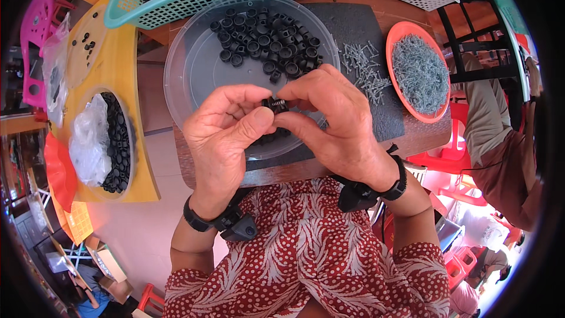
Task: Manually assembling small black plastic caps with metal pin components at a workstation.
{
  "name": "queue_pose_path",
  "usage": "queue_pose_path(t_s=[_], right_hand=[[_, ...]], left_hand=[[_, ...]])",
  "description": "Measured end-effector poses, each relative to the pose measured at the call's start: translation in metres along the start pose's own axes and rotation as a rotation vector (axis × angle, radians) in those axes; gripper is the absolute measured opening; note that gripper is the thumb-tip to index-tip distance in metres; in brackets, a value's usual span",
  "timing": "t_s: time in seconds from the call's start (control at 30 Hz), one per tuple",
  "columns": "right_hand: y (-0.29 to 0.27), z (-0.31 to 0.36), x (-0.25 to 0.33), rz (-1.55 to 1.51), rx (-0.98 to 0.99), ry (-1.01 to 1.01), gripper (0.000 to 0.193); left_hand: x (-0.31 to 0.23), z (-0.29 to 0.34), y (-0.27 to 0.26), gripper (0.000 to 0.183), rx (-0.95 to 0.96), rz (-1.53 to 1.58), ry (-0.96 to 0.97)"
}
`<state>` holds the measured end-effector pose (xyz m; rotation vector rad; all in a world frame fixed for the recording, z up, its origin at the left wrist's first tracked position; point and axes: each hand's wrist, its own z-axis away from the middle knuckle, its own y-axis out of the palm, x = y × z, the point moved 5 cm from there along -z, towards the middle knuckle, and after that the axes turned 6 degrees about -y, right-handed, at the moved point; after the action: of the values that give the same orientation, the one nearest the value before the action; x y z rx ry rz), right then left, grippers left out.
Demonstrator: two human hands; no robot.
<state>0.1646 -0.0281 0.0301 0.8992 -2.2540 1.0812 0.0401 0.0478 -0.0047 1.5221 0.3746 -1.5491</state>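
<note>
One black fitting [275, 105], pinched by left hand [223, 126] and right hand [336, 119], overlies a clear basin [203, 69] of black parts [265, 41]; orange bowl [391, 63] holds fasteners [420, 73].

I pinch a small black part [275, 105] between the thumbs and fingers of my left hand [220, 126] and right hand [338, 121], just above the middle of my view. Toward twelve o'clock, a clear tub [197, 73] holds a heap of black caps [265, 38], with a green basket [229, 3] past it at eleven. Loose screws [366, 70] lie on a dark mat [353, 16] between one and two, and an orange plate [391, 53] at two holds more. At nine, a plastic bag [91, 141] sits in a bowl beside other black pieces [119, 147].
</note>
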Motion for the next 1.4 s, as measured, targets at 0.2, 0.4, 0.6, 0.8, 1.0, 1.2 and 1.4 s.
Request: queue_pose_path(t_s=[0.2,0.4,0.6,0.8,1.0,1.2,1.4], right_hand=[[0.001,0.007,-0.004,-0.127,-0.042,0.096,0.026],[-0.001,0.014,-0.007,-0.249,-0.084,0.236,0.025],[0.002,0.019,-0.018,-0.686,-0.147,0.544,0.022],[0.007,0.022,-0.024,-0.876,-0.101,0.634,0.024],[0.007,0.023,-0.024,-0.954,-0.09,0.687,0.024],[0.007,0.022,-0.022,-0.934,-0.072,0.721,0.024],[0.009,0.025,-0.024,-0.901,-0.059,0.681,0.025]], left_hand=[[0.005,-0.002,-0.005,0.023,0.025,0.069,0.001],[0.002,0.0,-0.004,0.023,0.017,0.062,0.016],[-0.005,0.007,-0.004,0.024,-0.029,-0.084,0.074],[-0.011,0.012,0.003,0.024,-0.019,-0.167,0.141],[-0.021,0.011,0.008,0.02,-0.026,-0.431,0.332],[-0.026,0.012,0.01,0.021,-0.005,-0.53,0.375],[-0.028,0.012,0.012,0.021,-0.009,-0.582,0.387]])
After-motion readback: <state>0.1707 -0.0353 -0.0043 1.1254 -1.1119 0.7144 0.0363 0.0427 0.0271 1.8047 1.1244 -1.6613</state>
